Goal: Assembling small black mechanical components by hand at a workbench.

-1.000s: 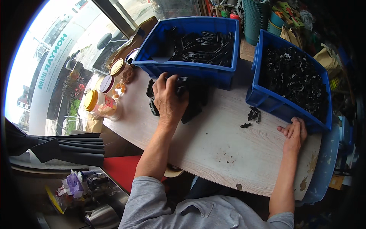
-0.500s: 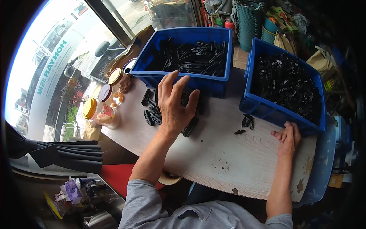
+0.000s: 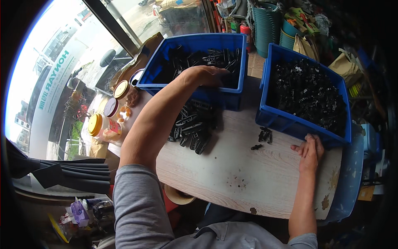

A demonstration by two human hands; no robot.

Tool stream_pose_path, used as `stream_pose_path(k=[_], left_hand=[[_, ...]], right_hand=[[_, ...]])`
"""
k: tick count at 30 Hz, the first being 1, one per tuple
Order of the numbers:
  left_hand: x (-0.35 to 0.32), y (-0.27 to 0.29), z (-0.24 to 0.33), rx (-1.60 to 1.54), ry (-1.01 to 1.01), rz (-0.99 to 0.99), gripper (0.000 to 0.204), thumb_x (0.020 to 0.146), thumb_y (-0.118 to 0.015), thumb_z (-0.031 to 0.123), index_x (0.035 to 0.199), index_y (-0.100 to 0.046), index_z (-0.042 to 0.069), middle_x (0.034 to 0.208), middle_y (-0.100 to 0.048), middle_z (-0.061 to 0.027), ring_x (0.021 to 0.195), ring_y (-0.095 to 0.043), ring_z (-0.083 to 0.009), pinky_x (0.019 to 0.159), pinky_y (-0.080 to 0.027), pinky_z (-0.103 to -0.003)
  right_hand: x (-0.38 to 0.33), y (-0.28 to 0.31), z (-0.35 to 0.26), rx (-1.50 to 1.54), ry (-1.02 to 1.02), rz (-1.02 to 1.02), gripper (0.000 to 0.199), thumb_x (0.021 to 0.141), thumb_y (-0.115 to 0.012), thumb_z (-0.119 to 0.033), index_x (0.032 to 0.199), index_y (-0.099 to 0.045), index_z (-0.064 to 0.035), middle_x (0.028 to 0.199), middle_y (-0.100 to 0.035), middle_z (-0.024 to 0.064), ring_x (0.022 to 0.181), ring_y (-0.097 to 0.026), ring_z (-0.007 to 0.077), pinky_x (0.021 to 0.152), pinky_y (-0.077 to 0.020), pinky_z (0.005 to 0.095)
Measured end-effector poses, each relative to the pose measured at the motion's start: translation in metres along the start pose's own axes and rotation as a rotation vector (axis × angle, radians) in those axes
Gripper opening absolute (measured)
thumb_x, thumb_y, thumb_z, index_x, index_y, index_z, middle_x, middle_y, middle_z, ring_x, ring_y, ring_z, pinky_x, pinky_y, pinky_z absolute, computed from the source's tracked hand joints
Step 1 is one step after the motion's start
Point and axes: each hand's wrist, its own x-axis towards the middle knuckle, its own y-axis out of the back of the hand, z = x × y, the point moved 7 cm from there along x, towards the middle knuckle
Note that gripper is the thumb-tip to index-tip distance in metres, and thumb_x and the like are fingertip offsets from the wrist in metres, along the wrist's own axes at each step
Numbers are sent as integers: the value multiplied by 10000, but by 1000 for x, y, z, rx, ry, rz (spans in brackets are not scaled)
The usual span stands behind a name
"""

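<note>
At upper centre, the left hand [image 3: 210, 74], grip impossible to tell, reached over black parts [image 3: 226, 57], seemingly light, stiff and best pinched mid-length, in a blue bin [image 3: 229, 98]; the right hand [image 3: 310, 152] lay loosely curled at right.

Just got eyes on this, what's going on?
A person's left hand reaches over the near rim of the left blue bin of black parts; whether it grips any is hidden. The right hand rests by the right blue bin. A dark pile of parts lies on the table before the left bin.
</note>
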Motion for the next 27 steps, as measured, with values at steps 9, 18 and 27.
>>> stream_pose_path(k=[9,18,27], left_hand=[[24,4,10,223,-96,205,795,705,-790,461,1411,-496,241,1239,-620,-169,1156,-608,-357,922,-517,-461],[27,0,3,260,-88,281,815,663,-808,506,1381,-511,259,1180,-646,-145,1152,-615,-327,907,-523,-463],[16,11,21,311,-43,274,682,692,-783,510,1242,-583,158,1133,-688,-137,1081,-660,-331,856,-546,-452]], right_hand=[[-1,-3,0,-49,-21,-60,207,961,-537,-238,878,-569,-52,496,-334,-24,442,-367,82,540,-556,377],[-3,-9,-2,4,-59,-75,161,908,-579,-199,819,-550,-68,507,-349,-21,463,-359,80,573,-556,375],[-1,-1,-2,5,-26,15,186,947,-552,-237,870,-565,-69,496,-309,-28,454,-343,81,580,-542,377]])
